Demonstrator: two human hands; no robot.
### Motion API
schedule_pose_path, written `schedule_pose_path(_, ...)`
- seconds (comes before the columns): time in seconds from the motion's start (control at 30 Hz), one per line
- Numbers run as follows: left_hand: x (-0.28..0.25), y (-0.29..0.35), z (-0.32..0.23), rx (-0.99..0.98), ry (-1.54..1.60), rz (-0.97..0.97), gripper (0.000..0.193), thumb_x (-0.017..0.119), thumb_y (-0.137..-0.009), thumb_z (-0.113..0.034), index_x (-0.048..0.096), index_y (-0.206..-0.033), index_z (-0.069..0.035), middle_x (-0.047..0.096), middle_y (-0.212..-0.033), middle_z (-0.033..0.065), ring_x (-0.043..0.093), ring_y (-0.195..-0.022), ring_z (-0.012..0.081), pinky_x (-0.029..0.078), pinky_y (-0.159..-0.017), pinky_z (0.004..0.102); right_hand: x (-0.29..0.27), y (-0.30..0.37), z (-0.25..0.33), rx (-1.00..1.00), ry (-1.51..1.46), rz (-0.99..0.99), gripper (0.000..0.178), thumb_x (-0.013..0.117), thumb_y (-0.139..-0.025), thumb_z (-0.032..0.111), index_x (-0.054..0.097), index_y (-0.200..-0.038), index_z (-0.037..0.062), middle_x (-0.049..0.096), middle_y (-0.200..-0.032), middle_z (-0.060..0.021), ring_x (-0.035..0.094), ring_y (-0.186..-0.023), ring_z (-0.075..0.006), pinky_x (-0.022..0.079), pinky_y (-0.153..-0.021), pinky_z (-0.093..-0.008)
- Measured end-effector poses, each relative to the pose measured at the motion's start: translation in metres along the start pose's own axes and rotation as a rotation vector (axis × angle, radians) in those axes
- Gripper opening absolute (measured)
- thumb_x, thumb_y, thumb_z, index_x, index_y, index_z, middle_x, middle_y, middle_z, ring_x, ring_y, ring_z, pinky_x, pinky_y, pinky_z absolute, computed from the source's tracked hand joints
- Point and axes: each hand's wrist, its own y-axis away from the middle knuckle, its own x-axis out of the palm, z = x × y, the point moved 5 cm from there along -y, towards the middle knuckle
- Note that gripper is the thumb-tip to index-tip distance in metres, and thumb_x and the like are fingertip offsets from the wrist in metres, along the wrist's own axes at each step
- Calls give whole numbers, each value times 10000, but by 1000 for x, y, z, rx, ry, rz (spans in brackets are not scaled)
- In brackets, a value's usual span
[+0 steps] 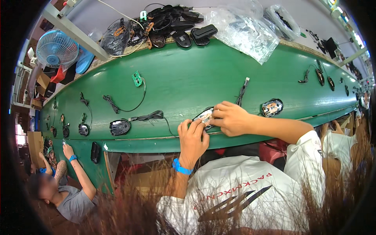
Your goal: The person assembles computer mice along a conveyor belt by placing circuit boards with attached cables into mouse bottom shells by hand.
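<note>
An opened computer mouse point(204, 115), a dark shell with a pale circuit board in it, lies near the front edge of the green work surface. My left hand point(192, 141), with a blue band at the wrist, grips the mouse's near left side between thumb and fingers. From the right, my right hand point(232, 118) reaches over it with bent fingers pinched at the board's upper right. The fingertips cover part of the board, so any small part between them is hidden. A black cable point(152, 115) runs toward the mouse from the left.
Another open mouse point(272, 107) lies to the right, one point(120, 127) to the left. A green circuit board point(137, 78) with cable sits farther back. Black shells point(182, 38) and plastic bags point(246, 31) crowd the far ledge. A co-worker point(74, 199) sits at left.
</note>
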Motion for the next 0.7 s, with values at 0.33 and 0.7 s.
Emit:
schedule_pose_path(0.33, 6, 6, 4, -14, 40, 58, 331, 771, -806, -70, 697, -1128, -50, 651, -1232, 96, 521, -1173, 388, 406, -1001, 513, 23, -1, 8, 142, -156, -33, 297, 698, -729, 120, 745, -1008, 28, 634, -1022, -86, 590, -1004, -282, 536, -834, -411)
schedule_pose_path(0.7, 27, 5, 10, 40, 83, 41, 358, 735, -861, -128, 683, -1210, -69, 633, -1304, 81, 532, -1164, 383, 420, -1017, 516, 19, 10, 2, 182, -198, -182, 483, 687, -726, 81, 681, -1209, 69, 656, -1261, -158, 644, -1105, -360, 531, -947, -455)
